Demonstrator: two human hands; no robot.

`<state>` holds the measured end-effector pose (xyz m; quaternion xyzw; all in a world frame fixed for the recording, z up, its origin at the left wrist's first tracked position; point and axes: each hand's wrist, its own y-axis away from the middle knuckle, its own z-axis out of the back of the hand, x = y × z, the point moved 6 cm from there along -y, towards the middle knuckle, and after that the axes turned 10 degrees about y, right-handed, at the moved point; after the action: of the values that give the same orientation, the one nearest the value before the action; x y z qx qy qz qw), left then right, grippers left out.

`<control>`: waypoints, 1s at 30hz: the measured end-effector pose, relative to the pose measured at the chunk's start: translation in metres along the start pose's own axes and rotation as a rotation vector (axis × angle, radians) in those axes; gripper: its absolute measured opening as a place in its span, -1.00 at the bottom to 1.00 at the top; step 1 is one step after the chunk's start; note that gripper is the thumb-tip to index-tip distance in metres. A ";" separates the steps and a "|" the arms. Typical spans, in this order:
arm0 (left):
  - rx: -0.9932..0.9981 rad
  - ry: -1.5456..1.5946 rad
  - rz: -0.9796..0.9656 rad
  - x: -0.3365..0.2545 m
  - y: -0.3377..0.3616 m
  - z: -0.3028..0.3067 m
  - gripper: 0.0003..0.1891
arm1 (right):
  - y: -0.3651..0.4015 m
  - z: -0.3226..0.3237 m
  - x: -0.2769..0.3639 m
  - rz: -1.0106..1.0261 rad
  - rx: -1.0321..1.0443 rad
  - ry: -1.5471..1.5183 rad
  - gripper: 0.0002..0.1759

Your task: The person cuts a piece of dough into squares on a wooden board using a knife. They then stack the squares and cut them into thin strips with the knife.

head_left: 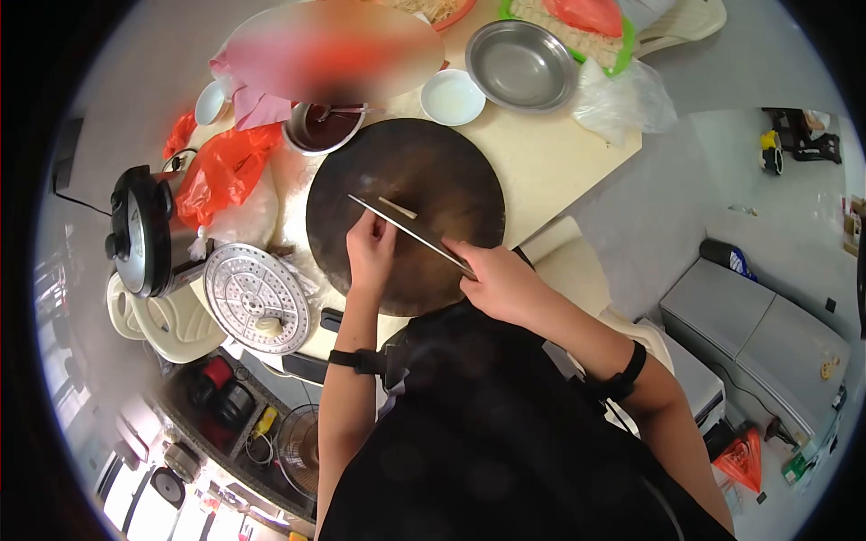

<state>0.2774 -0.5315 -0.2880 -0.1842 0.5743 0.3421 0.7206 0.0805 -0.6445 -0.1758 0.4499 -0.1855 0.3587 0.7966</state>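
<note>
Across a round dark cutting board (433,162) runs the thin bright edge of a kitchen knife (410,232), seen nearly edge-on. My right hand (496,275) is wrapped round its handle end. My left hand (370,248) is closed, with bent fingers close against the near side of the blade. Whatever those fingers press or hold is hidden from view. Just past the blade lies a thin pale strip (398,208) on the board.
Around the board are a pot of dark red sauce (325,129), a white bowl (453,97) and a metal basin (521,65). Left stand a perforated steamer plate (236,311), a red plastic bag (230,176) and an electric cooker (142,230). The table's edge (582,200) slants away at right.
</note>
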 end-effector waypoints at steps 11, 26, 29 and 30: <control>0.008 -0.015 0.021 0.000 -0.002 0.000 -0.81 | 0.007 0.007 0.001 -0.037 0.057 -0.070 -0.32; 0.086 -0.007 0.010 -0.015 -0.006 -0.001 -0.94 | -0.004 0.012 0.000 -0.130 0.114 0.012 -0.48; 0.097 0.064 0.048 -0.014 -0.006 -0.003 -0.94 | -0.015 0.014 0.001 -0.157 0.146 0.021 -0.50; 0.103 0.081 0.060 -0.013 -0.007 -0.003 -0.95 | -0.021 0.009 0.000 -0.138 0.121 0.015 -0.49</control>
<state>0.2788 -0.5418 -0.2776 -0.1434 0.6252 0.3259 0.6945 0.0966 -0.6598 -0.1833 0.5064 -0.1259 0.3168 0.7921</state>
